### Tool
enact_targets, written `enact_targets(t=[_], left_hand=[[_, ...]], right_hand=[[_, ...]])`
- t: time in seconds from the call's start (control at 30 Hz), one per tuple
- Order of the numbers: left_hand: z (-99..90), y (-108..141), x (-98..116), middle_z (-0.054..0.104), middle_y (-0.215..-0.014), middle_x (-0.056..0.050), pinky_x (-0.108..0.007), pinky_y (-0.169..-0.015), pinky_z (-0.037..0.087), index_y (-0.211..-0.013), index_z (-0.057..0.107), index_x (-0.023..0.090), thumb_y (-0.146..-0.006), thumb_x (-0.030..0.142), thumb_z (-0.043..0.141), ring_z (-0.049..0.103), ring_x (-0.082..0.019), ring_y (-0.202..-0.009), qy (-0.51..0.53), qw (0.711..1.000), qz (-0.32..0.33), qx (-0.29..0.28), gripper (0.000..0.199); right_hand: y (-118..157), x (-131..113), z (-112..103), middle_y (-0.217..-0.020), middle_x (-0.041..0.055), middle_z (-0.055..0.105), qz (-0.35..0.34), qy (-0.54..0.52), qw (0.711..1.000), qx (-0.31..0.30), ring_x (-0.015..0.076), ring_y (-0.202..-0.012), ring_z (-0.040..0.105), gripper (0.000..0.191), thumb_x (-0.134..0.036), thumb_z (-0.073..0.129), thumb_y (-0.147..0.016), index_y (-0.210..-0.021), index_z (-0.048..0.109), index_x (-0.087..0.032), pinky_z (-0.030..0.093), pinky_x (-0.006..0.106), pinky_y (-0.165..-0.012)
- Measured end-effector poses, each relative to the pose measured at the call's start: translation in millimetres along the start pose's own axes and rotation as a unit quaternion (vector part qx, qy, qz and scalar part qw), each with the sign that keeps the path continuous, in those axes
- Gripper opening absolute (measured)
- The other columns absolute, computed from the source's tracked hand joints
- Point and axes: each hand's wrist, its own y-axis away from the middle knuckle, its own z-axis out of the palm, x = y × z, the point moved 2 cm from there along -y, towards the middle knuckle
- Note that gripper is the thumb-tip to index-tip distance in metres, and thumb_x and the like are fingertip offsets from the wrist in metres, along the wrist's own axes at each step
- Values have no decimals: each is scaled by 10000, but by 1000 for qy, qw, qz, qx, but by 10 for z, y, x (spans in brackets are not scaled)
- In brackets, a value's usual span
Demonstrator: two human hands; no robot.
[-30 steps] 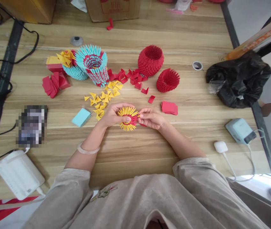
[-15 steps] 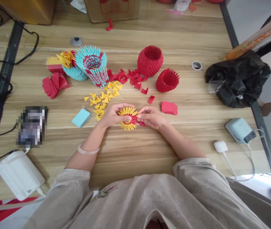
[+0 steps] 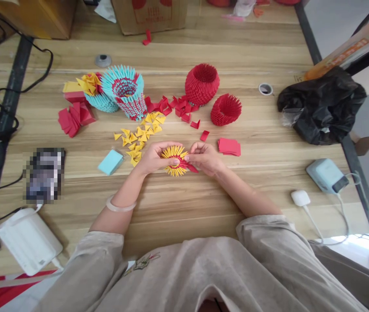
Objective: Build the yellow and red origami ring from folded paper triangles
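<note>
Work in hand: a spiked yellow-and-red paper disc (image 3: 182, 163), at the centre of the frame. The left hand (image 3: 154, 158) grips it, thumb across the face, fingers behind. The right hand (image 3: 207, 159) has its fingertips curled at the disc's right edge; whether they pinch a separate piece cannot be told.

Progress: yellow points show around most of the visible rim, with red inside them; the hands hide part. Unattached are yellow folded pieces (image 3: 144, 137) left of centre and red folded pieces (image 3: 181, 104) above centre. Whether the disc is complete cannot be judged.

Edges and room: dark strips (image 3: 11, 104) border the table left and right, well apart from both hands. Bare wood shows between the forearms, below the disc. A red card stack (image 3: 229, 147) sits just right of the right hand; a blue stack (image 3: 110, 162) lies left of the left hand.
</note>
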Motion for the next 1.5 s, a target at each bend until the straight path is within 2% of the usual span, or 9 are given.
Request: enact_targets(t=[0.33,0.53,0.73,0.93,1.17,1.3,1.5], left_hand=[[20,-7,-42,720,-898,-81,-277,-703,540,-1052,671,126,-524,268,833,657,-170,-758,27,999,-25,19,570],[27,-12,-52,721,-912,-87,-280,-714,539,-1053,670,119,-524,259,834,659,-177,-776,44,998,-29,22,571],[29,-15,-53,723,-934,-89,-288,-745,543,-1058,666,121,-521,263,837,666,-182,-796,39,998,-37,26,580],[41,-19,-80,720,-977,-103,-337,-799,545,-1066,667,120,-526,305,834,669,-212,-842,8,998,-34,47,595],[62,-9,-78,701,-1047,-108,-346,-833,536,-1131,635,122,-528,252,828,660,-219,-900,-20,999,-14,25,647],[75,-9,-69,702,-1025,-93,-316,-799,539,-1112,632,133,-555,221,808,660,-199,-882,-29,999,13,12,590],[54,-12,-125,714,-952,-78,-278,-727,539,-1038,657,145,-562,228,812,662,-183,-831,-46,998,36,5,507]], right_hand=[[-2,10,0,-551,-28,642,-96,66,992,47,87,-503,592,346,-261,846,-482,-597,534,-163,465,195,-492],[-18,21,-4,-556,-24,647,-70,54,995,34,93,-515,605,354,-264,854,-471,-605,544,-159,473,200,-508],[-16,21,5,-544,-19,648,-83,64,993,49,94,-511,599,339,-262,848,-482,-600,549,-155,457,198,-497],[-69,27,-11,-661,-19,674,-96,40,993,51,74,-562,585,296,-309,819,-541,-734,652,-160,454,199,-539],[-106,43,-33,-728,-18,700,-122,47,991,27,87,-644,618,269,-290,796,-591,-816,688,-190,491,221,-632],[-112,38,-40,-719,-6,710,-127,77,989,23,95,-637,624,204,-291,791,-596,-749,713,-181,505,230,-637],[-101,19,-2,-669,4,710,-119,100,987,36,103,-576,619,219,-311,817,-543,-675,710,-173,506,234,-578]])
